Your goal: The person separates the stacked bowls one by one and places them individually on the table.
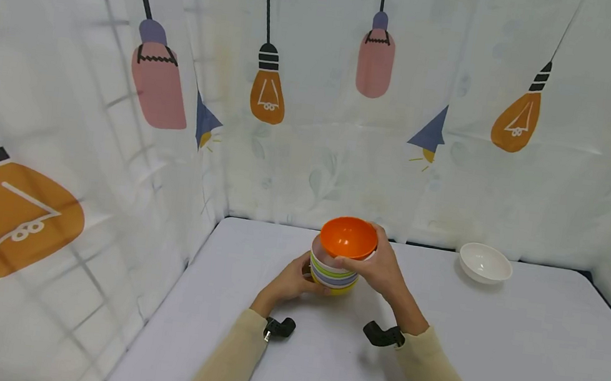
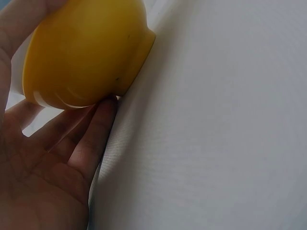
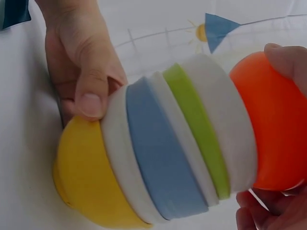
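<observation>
A stack of nested bowls [image 1: 332, 276] stands on the table in front of me. In the right wrist view its bands run from a yellow bowl [image 3: 86, 172] at the bottom through white, a blue bowl [image 3: 160, 153], white and a green bowl [image 3: 197, 129] to a white bowl [image 3: 223, 124] on top. My left hand [image 1: 293, 281] grips the stack low on its left side, thumb near the yellow bowl's rim. Between thumb and fingers, my right hand [image 1: 383, 266] holds an orange bowl [image 1: 349, 237] by its sides, at the mouth of the top white bowl.
A separate white bowl [image 1: 485, 264] sits at the back right of the white-covered table [image 1: 490, 356]. Behind and to the left hang pale curtains [image 1: 310, 153] printed with lamps. Each wrist carries a black strap-on device [image 1: 382, 335].
</observation>
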Demonstrator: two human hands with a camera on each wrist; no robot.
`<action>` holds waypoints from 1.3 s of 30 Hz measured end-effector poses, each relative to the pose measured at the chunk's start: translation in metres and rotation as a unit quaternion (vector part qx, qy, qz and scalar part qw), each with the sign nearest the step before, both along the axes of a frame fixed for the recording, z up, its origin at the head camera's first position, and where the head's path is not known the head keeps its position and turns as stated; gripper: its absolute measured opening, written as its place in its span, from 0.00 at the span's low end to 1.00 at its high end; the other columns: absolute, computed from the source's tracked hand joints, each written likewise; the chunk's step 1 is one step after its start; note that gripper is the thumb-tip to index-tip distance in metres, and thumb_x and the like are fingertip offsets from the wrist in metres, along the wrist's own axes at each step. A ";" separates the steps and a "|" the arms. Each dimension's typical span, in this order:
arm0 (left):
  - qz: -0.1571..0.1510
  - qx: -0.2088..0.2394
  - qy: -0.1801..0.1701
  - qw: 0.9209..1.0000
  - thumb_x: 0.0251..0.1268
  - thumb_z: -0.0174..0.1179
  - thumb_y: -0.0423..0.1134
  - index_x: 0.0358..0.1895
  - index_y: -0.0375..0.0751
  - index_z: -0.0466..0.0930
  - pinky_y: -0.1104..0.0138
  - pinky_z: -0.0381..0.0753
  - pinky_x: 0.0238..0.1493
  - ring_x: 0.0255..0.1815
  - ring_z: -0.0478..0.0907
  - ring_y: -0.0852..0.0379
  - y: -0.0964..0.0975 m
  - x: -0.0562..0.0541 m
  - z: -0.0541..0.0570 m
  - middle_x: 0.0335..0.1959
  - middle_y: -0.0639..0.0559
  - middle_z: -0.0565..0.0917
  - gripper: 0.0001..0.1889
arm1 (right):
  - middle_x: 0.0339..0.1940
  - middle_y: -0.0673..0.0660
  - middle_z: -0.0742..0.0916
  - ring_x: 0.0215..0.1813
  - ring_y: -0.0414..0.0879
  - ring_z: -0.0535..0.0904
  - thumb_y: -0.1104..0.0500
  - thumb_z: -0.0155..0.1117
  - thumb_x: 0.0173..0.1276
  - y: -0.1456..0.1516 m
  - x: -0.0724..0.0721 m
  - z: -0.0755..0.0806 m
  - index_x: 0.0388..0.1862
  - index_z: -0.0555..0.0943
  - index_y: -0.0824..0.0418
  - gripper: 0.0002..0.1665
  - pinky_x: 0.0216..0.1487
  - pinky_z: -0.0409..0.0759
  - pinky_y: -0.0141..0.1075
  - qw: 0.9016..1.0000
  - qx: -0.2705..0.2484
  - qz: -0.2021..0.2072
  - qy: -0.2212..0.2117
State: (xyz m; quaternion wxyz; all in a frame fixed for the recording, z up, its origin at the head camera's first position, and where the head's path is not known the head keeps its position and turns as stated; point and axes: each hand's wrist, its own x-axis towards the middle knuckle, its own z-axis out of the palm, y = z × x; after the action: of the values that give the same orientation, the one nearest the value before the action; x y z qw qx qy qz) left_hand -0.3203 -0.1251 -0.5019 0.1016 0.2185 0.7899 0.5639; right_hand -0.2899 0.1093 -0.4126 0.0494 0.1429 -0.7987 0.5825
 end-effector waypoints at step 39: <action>0.013 0.010 -0.007 1.000 0.47 0.82 0.38 0.73 0.61 0.67 0.53 0.74 0.70 0.68 0.76 0.51 0.001 0.000 -0.003 0.65 0.56 0.80 0.48 | 0.77 0.62 0.68 0.73 0.61 0.68 0.50 0.80 0.60 0.072 -0.018 0.008 0.82 0.51 0.58 0.62 0.67 0.78 0.55 0.995 -0.031 -0.086 -0.026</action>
State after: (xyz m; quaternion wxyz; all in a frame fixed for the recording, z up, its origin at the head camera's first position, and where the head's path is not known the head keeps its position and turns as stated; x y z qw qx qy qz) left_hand -0.3198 -0.1239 -0.5045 0.0979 0.2049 0.7863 0.5746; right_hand -0.3081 0.1812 -0.4050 0.0835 0.0567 -0.7908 0.6037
